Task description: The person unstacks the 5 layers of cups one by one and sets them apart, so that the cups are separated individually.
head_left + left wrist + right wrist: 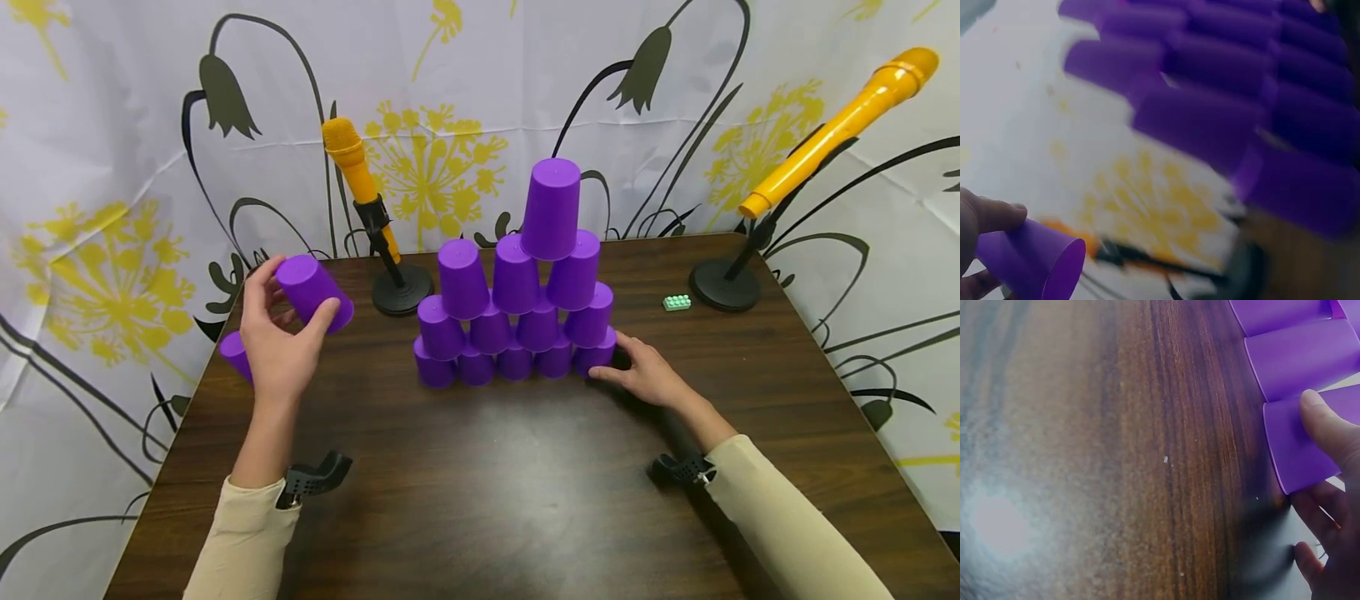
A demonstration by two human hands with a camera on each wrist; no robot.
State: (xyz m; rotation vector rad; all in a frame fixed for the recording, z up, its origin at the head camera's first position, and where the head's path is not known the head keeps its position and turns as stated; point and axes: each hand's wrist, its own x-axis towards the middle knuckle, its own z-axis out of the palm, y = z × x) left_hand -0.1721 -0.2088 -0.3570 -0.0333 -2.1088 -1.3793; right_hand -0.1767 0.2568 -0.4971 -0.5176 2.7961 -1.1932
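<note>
At a brown wood-grain table (pixel 487 500), a person's left hand (pixel 285 354) grips a purple cup (pixel 307 287) between thumb and fingers, the grip opened only to the cup's width. The held cup tilts, its closed base up and to the left, its rim down and to the right, well apart from a stack of purple cups (pixel 516 287) at the middle of the table's far half. The right hand (pixel 648 375) holds the rightmost bottom cup (pixel 594 358) of that stack, thumb on its near side and fingers around the far right side.

The stacked cups stand upside down in rows of five, four and three, with a single top cup (pixel 552 208) over the right part of the third row. Another purple cup (pixel 236 357) shows at the table's left edge, partly hidden by the left hand.

Yellow microphones flank the stack on black stands: the left microphone (pixel 352 158) rises between the held cup and the stack, and the right microphone (pixel 840 137) leans at the far right. A pale green toy brick (pixel 677 302) lies near the right stand, before a flower-patterned cloth (pixel 480 58).
</note>
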